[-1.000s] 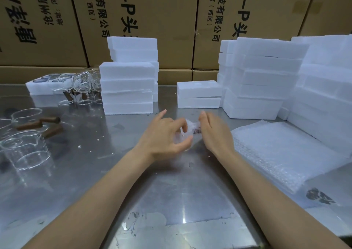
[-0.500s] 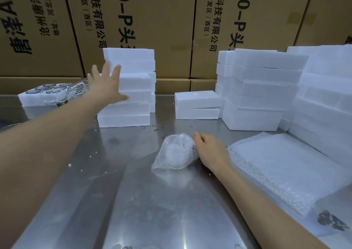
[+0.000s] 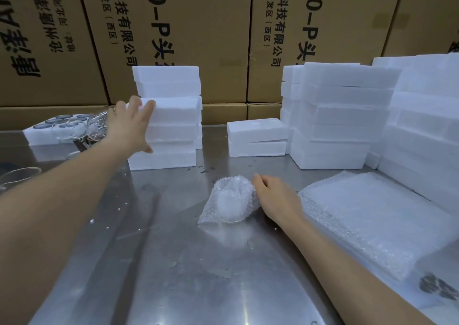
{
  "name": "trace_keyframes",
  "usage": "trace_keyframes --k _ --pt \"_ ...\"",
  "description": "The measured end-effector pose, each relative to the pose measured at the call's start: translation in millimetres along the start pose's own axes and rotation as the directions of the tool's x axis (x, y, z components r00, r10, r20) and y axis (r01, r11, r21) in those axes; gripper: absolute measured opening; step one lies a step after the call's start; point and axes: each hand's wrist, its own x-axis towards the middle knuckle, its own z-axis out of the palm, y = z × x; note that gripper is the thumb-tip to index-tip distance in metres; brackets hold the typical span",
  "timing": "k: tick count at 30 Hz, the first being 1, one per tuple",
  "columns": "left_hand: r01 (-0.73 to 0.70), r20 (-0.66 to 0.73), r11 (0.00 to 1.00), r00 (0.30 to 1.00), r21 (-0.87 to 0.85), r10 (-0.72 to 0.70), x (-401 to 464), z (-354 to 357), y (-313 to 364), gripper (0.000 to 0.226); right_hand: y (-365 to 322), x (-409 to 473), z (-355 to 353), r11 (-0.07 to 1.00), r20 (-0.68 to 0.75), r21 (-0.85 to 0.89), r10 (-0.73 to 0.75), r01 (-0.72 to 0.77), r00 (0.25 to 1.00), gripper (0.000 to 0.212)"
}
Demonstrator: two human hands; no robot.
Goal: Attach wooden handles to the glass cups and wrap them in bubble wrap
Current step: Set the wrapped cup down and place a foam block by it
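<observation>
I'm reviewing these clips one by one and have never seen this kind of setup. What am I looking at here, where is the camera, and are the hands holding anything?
No machine here: a person works bare-handed, and the single camera sits on their head, looking forward and down.

The left hand reaches out with straight fingers against a stack of white foam blocks; it grips nothing. The right hand rests against a glass cup wrapped in bubble wrap on the metal table; whether it pinches the wrap is unclear.

A pile of bubble wrap sheets lies at right, unwrapped glass cups at far left, cardboard boxes behind.
</observation>
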Motion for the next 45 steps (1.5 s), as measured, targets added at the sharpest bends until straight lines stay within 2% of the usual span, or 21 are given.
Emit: trace_keyframes --k 2,5,9,13,16,18,20,23,24,26,28,29,31,34,37,40,45 --pt "-0.003 -0.062 0.999 0.998 0.052 0.006 -5 9 2 0.1 0 0 0 1.0 0.0 0.003 -0.003 0.003 1.0 0.043" --pt "-0.018 -0.168 0.999 0.986 0.026 0.022 -6 16 -1 0.083 1 -1 0 1.0 0.001 0.002 -0.008 0.008 1.0 0.043" --pt "-0.06 -0.247 0.998 0.968 -0.017 0.054 -2 7 -4 0.077 1 1 0 1.0 0.005 -0.002 0.001 -0.001 1.0 0.044" --pt "-0.123 -0.201 0.992 0.971 0.03 0.126 2 -4 -1 0.076 0 0 -1 1.0 0.016 -0.01 0.003 -0.003 1.0 0.044" --pt "-0.145 -0.202 0.989 0.97 -0.022 0.138 -1 -1 -2 0.079 1 -1 -1 1.0 0.014 -0.008 -0.001 0.001 1.0 0.043" --pt "-0.141 -0.277 0.98 0.956 -0.139 0.098 -4 5 -3 0.078 1 -1 -1 1.0 0.015 -0.002 0.001 -0.001 1.0 0.042" --pt "-0.124 -0.379 0.947 0.925 -0.298 0.001 -6 10 -5 0.076 1 0 -1 1.0 0.017 0.001 0.005 -0.005 1.0 0.041" --pt "-0.051 -0.48 0.842 0.839 -0.538 -0.256 -1 14 -7 0.083 1 0 0 1.0 0.013 -0.007 0.006 -0.006 1.0 0.042" --pt "-0.015 -0.432 0.75 0.825 -0.661 -0.364 4 13 -8 0.089 1 0 0 1.0 0.013 -0.009 0.008 -0.008 1.0 0.043" --pt "0.099 -0.162 0.475 0.863 -0.874 -0.478 19 7 -8 0.107 0 0 0 1.0 0.016 -0.015 0.01 -0.009 1.0 0.042" --pt "0.218 0.101 0.265 0.914 -0.939 -0.392 33 5 -9 0.122 0 0 -1 1.0 0.021 -0.016 0.011 -0.01 1.0 0.041" --pt "0.24 0.16 0.223 0.931 -0.945 -0.328 37 6 -8 0.124 0 0 -1 1.0 0.022 -0.015 0.011 -0.01 1.0 0.041" --pt "0.231 0.162 0.23 0.945 -0.945 -0.284 41 10 -3 0.121 0 0 -1 1.0 0.021 -0.013 0.009 -0.008 1.0 0.042" --pt "0.249 0.144 0.294 0.93 -0.923 -0.337 43 11 2 0.115 0 0 -1 1.0 0.023 -0.013 0.007 -0.007 1.0 0.041" --pt "0.272 0.176 0.319 0.938 -0.908 -0.299 43 8 6 0.117 0 -1 -1 1.0 0.02 -0.009 0.005 -0.004 1.0 0.042" --pt "0.234 0.179 0.232 0.955 -0.944 -0.236 44 1 16 0.112 0 -1 -2 1.0 0.023 -0.01 -0.003 0.003 1.0 0.041" --pt "0.273 0.234 0.091 0.922 -0.958 -0.309 47 -5 25 0.084 0 0 -1 1.0 0.017 -0.021 -0.006 0.006 1.0 0.042"
